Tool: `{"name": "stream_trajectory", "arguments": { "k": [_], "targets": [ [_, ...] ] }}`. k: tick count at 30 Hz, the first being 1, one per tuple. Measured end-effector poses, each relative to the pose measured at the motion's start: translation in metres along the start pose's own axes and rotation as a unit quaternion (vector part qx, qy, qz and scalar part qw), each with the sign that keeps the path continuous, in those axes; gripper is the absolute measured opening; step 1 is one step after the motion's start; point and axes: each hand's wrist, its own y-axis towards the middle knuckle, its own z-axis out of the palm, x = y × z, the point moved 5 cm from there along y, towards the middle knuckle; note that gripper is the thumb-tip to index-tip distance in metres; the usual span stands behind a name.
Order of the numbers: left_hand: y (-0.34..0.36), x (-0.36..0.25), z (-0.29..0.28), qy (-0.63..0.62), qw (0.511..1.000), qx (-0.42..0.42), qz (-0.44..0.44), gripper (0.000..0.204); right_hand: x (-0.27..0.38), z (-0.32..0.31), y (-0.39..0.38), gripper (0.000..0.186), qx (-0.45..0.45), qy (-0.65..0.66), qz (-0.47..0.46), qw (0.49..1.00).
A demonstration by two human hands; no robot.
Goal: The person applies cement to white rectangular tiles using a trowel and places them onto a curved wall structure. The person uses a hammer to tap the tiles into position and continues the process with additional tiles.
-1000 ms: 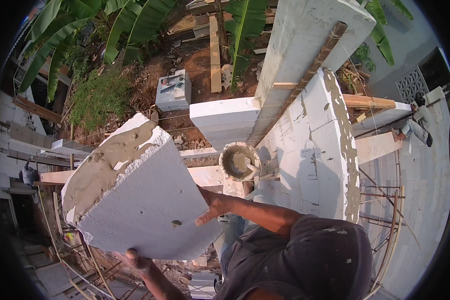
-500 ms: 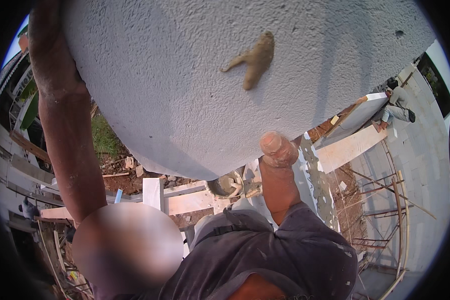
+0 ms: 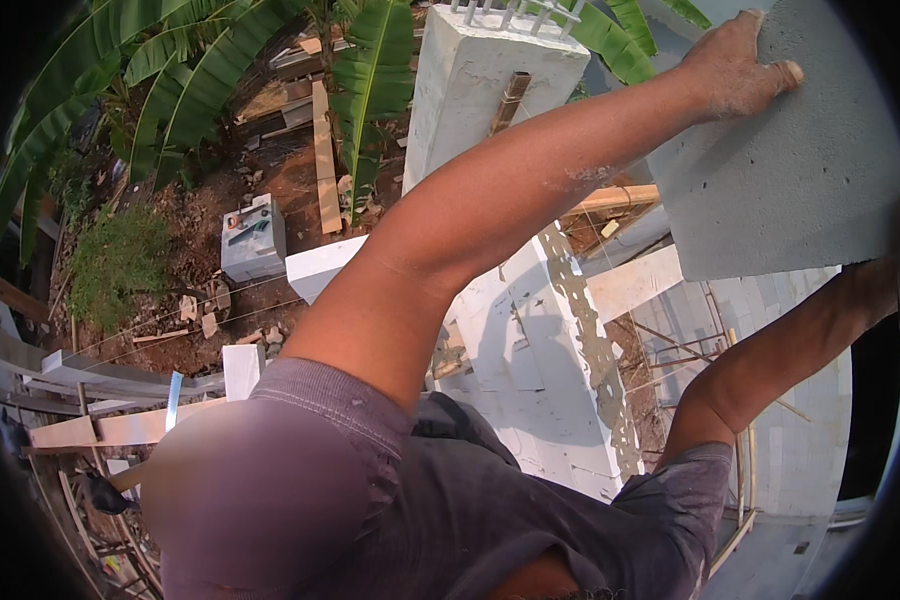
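Note:
A large grey lightweight concrete block (image 3: 790, 190) is held up at the far right, its rough face toward me. My left hand (image 3: 745, 70) reaches across and grips its upper left edge, thumb laid on the face. My right hand (image 3: 898, 255) is at the lower right edge of the block, against the dark rim of the picture; its fingers are mostly hidden. Below the block runs a white block wall (image 3: 510, 320), with a rough strip of grey mortar (image 3: 592, 355) along its right side. Shadow falls across that wall.
A concrete column (image 3: 460, 90) with bare steel bars on top stands ahead. Banana leaves (image 3: 375, 85) and brown soil lie at the left, with a white block (image 3: 253, 240) carrying small tools. A handsaw blade (image 3: 173, 398) sticks up at lower left. Wooden scaffolding poles (image 3: 735, 345) are at the right.
Both hands have swung the block from in front of me to the far right. The column, banana plants and soil have come into view. The mortar smear on the block's face is out of sight.

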Motion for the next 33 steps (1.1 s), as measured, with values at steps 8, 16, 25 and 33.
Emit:
{"name": "stream_trajectory", "arguments": {
  "k": [8, 16, 25, 33],
  "targets": [
    [-0.112, 0.134, 0.074, -0.223, 0.927, 0.067, -0.294, 0.091, -0.052, 0.044, -0.048, 0.115, 0.218, -0.232, 0.092, 0.944],
    [-0.218, 0.211, 0.081, -0.324, 0.801, 0.079, -0.497, 0.099, -0.155, 0.131, -0.148, 0.11, 0.425, -0.179, 0.299, 0.835],
    [-0.359, 0.285, 0.058, -0.106, 0.831, -0.184, -0.514, 0.086, -0.172, 0.17, -0.201, 0.115, 0.537, -0.149, 0.373, 0.742],
    [-0.365, 0.304, 0.092, -0.045, 0.778, 0.032, -0.626, 0.095, -0.219, 0.183, -0.272, 0.105, 0.642, -0.183, 0.281, 0.689]
  ]
}}
